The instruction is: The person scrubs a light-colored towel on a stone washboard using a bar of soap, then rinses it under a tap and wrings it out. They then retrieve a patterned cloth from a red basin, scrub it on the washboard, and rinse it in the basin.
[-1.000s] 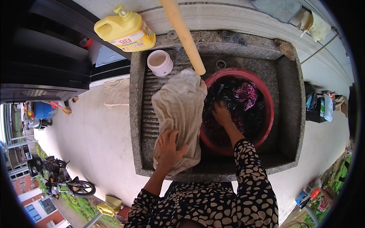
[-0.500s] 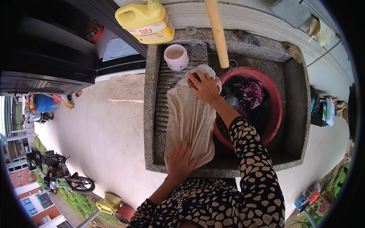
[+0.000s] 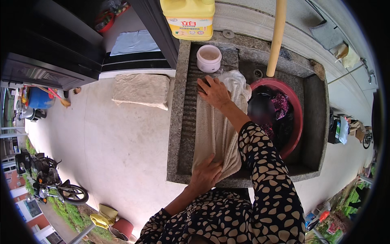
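A wet beige towel (image 3: 219, 134) lies lengthwise over the ribbed washboard (image 3: 187, 118) of a stone sink. My left hand (image 3: 206, 173) rests on its near end, fingers stretched out and pressing the fabric. At the towel's far left edge is my right hand (image 3: 214, 94), its fingers curled over a small dark object that they mostly hide. Foamy wet fabric is bunched at the towel's far end, beside the rim of a red basin (image 3: 300, 110). In the basin, dark clothes and a pink patterned cloth (image 3: 280, 105) sit in water.
A pale pink tub (image 3: 209, 59) stands at the washboard's far end. Behind it, on the ledge, is a yellow detergent jug (image 3: 189, 20). A tan pole (image 3: 277, 40) reaches down over the stone sink (image 3: 174, 134). Left lie a floor mat (image 3: 140, 90) and a parked motorcycle (image 3: 53, 179).
My right hand has slid left across the towel to its edge. The left hand stays on the near end. The whole view has shifted, with the sink now further right.
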Demonstrator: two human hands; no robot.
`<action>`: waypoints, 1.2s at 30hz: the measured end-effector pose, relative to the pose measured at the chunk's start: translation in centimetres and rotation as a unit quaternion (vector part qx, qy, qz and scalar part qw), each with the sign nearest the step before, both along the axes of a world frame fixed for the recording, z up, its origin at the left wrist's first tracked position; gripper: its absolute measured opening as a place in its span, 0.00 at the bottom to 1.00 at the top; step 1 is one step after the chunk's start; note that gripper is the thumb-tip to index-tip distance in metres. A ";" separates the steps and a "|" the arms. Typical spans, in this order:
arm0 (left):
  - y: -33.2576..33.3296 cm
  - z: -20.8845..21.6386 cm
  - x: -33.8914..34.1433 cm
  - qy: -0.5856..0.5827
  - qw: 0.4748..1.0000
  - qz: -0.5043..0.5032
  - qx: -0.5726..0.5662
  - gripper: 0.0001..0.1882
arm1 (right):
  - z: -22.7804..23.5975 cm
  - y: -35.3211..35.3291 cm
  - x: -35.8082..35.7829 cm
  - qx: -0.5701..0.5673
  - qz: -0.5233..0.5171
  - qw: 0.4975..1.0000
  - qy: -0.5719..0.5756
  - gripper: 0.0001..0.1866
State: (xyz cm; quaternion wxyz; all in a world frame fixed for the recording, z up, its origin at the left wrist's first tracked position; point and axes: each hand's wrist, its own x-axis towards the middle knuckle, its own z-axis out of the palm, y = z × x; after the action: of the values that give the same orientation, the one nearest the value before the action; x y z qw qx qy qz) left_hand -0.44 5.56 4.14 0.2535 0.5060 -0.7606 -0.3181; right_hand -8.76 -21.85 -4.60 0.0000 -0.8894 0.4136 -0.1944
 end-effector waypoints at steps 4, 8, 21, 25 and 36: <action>0.1 0.7 0.2 0.018 0.999 0.039 -0.028 0.09 | 0.8 2.0 0.9 0.038 -0.010 0.999 0.000 0.25; 0.8 -0.6 1.2 0.046 0.998 0.045 0.012 0.07 | 4.8 13.2 -0.3 0.080 0.247 0.965 -0.015 0.31; 0.3 -1.3 0.2 0.013 0.988 0.145 -0.048 0.07 | 1.6 7.4 -1.5 0.059 0.015 0.994 -0.090 0.30; -0.2 -1.7 -0.2 0.008 0.990 0.138 -0.032 0.08 | 5.0 15.0 -6.7 0.115 0.090 0.988 -0.052 0.33; -0.8 -0.8 4.0 -0.052 0.979 0.177 0.082 0.12 | -3.5 11.4 -18.1 0.067 -0.320 0.945 0.001 0.30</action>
State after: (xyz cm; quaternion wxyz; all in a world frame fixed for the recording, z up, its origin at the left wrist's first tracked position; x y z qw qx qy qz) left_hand 3.53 4.72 3.34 0.2235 0.6679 -0.6423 -0.3024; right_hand -26.89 -10.41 -8.09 -0.0028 -0.7086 0.6883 -0.1551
